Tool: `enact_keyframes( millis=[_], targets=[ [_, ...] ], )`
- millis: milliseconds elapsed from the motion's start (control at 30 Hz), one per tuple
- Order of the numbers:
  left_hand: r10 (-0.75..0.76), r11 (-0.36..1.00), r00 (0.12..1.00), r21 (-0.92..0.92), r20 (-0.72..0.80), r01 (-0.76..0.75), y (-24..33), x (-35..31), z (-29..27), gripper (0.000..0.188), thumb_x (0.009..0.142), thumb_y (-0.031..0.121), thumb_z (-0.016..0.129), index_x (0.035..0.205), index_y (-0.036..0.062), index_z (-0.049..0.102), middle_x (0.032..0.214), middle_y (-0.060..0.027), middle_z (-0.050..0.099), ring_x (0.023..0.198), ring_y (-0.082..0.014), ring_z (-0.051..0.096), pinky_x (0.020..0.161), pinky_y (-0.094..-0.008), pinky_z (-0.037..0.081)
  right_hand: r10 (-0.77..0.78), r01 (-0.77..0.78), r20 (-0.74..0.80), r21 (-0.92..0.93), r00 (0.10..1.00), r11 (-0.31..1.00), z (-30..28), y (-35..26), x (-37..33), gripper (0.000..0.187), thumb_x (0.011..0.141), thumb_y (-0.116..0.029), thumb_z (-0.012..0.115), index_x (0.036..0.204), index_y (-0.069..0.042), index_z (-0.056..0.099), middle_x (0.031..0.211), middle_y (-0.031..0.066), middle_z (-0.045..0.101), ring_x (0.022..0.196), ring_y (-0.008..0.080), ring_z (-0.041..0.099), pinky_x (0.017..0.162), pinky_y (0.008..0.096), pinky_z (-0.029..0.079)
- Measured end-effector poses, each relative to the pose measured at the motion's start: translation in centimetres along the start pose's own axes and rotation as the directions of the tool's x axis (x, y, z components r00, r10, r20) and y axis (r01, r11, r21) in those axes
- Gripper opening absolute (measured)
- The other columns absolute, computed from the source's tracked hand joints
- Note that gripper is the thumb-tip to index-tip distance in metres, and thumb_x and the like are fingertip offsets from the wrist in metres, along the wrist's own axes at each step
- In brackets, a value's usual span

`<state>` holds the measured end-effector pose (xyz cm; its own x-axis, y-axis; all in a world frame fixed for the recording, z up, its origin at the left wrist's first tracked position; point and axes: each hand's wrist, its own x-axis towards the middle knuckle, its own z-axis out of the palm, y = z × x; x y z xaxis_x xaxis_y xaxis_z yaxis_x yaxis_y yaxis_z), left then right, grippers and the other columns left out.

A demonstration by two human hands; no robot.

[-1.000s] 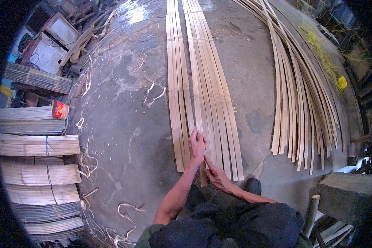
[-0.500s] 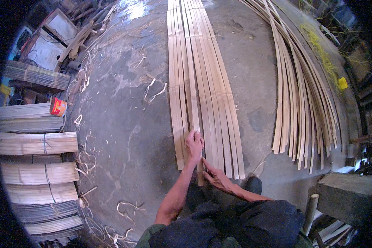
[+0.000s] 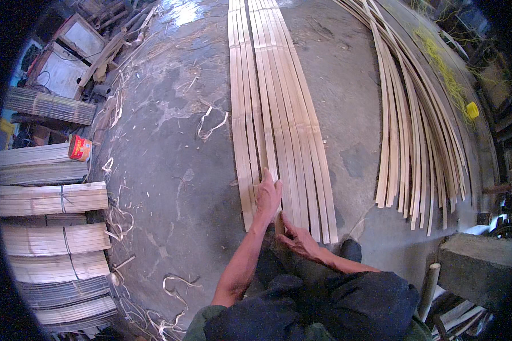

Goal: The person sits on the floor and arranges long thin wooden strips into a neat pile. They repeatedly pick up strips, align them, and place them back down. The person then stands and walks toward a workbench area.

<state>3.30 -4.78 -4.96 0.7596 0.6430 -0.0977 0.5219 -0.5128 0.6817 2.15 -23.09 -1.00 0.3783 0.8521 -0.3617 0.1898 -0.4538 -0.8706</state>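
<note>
My left hand [image 3: 267, 196] lies flat, fingers spread, on the bamboo strips [image 3: 279, 113] laid side by side across the grey concrete floor [image 3: 170, 187]. My right hand [image 3: 298, 241] pinches one strip's near end. Bundled slats [image 3: 51, 199] are stacked at left.

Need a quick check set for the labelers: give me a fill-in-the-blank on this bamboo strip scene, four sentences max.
1. The left hand lies flat on the flat strips laid side by side on the ____ floor.
2. The right hand touches the strips at their ____ end.
3. The loose pile of strips lies to the person's ____.
4. The small can on the tied bundles is ____.

Missing words: concrete; near; right; red
</note>
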Motion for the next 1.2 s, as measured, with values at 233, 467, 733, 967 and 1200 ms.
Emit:
enact_keyframes(
  millis=[233, 467, 733, 967, 1200],
  targets=[
    [-0.086, 0.995, 0.986, 0.06, 0.145, 0.078, 0.2, 0.1, -0.7, 0.071, 0.094, 0.03, 0.057, 0.146, -0.0103, 0.028, 0.107, -0.0339, 0.064, 0.093, -0.0449, 0.066, 0.078, -0.0521, 0.052, -0.144, 0.146, -0.083, 0.015, 0.986, 0.989, 1.2, 2.1, 0.3, 0.078, 0.097, -0.026, 0.059, 0.157, -0.011, 0.011, 0.092, 0.0258, 0.062, 0.079, 0.0359, 0.062, 0.074, 0.0424, 0.049],
    [0.044, 0.942, 0.997, 0.331, 0.059, -0.061, -0.9, -0.6, 0.5, 0.075, 0.093, 0.033, 0.058, 0.149, -0.0056, 0.026, 0.137, -0.0255, 0.051, 0.102, -0.0403, 0.065, 0.08, -0.0551, 0.051, -0.137, 0.139, -0.081, 0.014, 0.987, 0.99, 1.5, 4.0, 0.1, 0.079, 0.095, -0.02, 0.062, 0.157, -0.013, 0.013, 0.061, 0.0232, 0.054, 0.048, 0.0293, 0.055, 0.052, 0.0405, 0.045],
    [0.123, 0.952, 0.992, 0.285, -0.011, -0.115, -1.4, -0.6, -0.2, 0.076, 0.089, 0.036, 0.062, 0.147, -0.0038, 0.034, 0.124, -0.0202, 0.057, 0.103, -0.0388, 0.063, 0.084, -0.0504, 0.051, -0.094, 0.088, -0.046, -0.106, 0.995, 0.99, 1.0, 2.7, 0.6, 0.077, 0.096, -0.017, 0.059, 0.157, -0.014, 0.012, 0.072, 0.0223, 0.059, 0.059, 0.021, 0.055, 0.061, 0.0353, 0.048],
    [-0.132, 0.983, 0.99, -0.121, 0.047, 0.136, -0.1, 0.1, -1.6, 0.051, 0.087, 0.031, 0.064, 0.124, -0.0035, 0.058, 0.098, -0.0232, 0.065, 0.092, -0.0362, 0.064, 0.081, -0.046, 0.05, -0.098, 0.1, -0.053, 0.036, 0.994, 0.994, 1.3, 1.7, 0.0, 0.077, 0.098, -0.026, 0.056, 0.157, -0.008, 0.008, 0.094, 0.0255, 0.067, 0.079, 0.039, 0.066, 0.077, 0.0432, 0.051],
    [-0.145, 0.889, 0.947, -0.457, -0.287, -0.003, 2.5, -0.5, -0.4, 0.033, 0.094, 0.025, 0.059, 0.107, -0.0049, 0.06, 0.08, -0.0197, 0.064, 0.073, -0.0308, 0.062, 0.068, -0.0431, 0.048, -0.102, 0.106, -0.046, 0.093, 0.994, 0.99, 0.7, 1.0, -0.3, 0.08, 0.096, -0.013, 0.061, 0.157, -0.007, 0.009, 0.083, 0.0165, 0.064, 0.071, 0.0237, 0.059, 0.071, 0.0345, 0.049]
  ],
)
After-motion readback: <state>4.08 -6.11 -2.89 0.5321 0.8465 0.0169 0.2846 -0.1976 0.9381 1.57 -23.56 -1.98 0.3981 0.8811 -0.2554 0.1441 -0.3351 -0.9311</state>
